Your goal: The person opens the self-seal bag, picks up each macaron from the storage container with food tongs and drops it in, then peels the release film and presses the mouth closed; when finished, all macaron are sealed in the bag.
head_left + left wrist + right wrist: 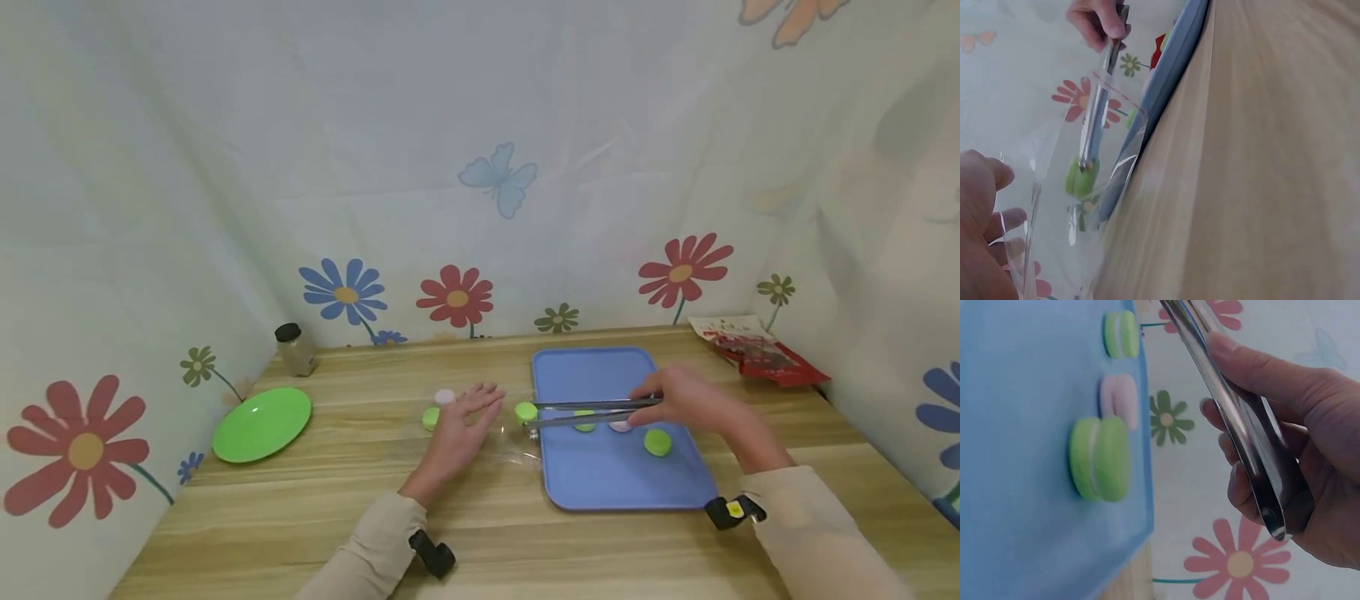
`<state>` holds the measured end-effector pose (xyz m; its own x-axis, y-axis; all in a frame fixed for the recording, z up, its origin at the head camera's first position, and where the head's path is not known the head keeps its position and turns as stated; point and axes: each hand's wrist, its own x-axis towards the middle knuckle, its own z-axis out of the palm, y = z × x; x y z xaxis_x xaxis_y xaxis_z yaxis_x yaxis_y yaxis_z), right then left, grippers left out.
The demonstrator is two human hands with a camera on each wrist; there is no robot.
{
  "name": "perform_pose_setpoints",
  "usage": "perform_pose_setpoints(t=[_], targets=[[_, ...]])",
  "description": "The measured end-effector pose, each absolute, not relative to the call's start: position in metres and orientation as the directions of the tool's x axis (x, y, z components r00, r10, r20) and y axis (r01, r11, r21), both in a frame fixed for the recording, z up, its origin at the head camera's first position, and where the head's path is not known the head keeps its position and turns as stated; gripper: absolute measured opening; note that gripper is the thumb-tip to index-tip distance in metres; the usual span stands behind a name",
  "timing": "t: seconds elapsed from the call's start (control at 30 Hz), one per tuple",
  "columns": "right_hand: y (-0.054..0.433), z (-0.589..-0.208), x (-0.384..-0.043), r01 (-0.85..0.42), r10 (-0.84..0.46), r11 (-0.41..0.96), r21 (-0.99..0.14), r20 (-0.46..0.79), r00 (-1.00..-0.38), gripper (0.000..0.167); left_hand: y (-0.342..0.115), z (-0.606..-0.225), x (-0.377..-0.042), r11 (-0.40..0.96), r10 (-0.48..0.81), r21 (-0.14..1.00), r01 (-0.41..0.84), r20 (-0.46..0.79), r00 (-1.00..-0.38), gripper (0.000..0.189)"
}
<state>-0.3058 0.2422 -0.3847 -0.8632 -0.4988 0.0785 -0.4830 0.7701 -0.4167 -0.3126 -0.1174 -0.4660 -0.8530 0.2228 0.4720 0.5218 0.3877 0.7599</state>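
Note:
My right hand (686, 404) grips metal tongs (1241, 419) over the blue tray (622, 483). The tong tips pinch a green macaron (1082, 180), just left of the tray. In the right wrist view, a near green macaron (1100, 459), a pink macaron (1120, 400) and a farther green macaron (1122, 334) sit on the tray. My left hand (462, 421) is at a clear plastic container (1054, 162), fingers mostly straight; some show through the plastic in the left wrist view. Left of that hand are a pink macaron (445, 397) and a green macaron (431, 418).
A green plate (262, 425) lies at the left of the wooden table (337, 492). Behind it stands a jar with a black lid (297, 352). A red and white packet (761, 354) lies at the back right. Flower-printed cloth hangs behind the table.

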Motion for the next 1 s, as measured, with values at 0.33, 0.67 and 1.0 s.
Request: perform_pose_setpoints(t=[0.33, 0.67, 1.0], targets=[[0.215, -0.382, -0.31, -0.436, -0.418, 0.817, -0.378, 0.134, -0.899, 0.04, -0.112, -0.461, -0.323, 0.451, 0.196, 0.744, 0.492, 0.455, -0.868, 0.027], [0.184, -0.384, -0.31, -0.569, -0.553, 0.72, -0.397, 0.166, -0.816, 0.034, -0.111, -0.459, -0.324, 0.501, 0.191, 0.712, 0.491, 0.463, -0.866, 0.027], [0.141, -0.392, -0.322, -0.607, -0.594, 0.691, -0.393, 0.169, -0.786, 0.033, -0.116, -0.456, -0.316, 0.549, 0.223, 0.655, 0.519, 0.484, -0.846, 0.025]])
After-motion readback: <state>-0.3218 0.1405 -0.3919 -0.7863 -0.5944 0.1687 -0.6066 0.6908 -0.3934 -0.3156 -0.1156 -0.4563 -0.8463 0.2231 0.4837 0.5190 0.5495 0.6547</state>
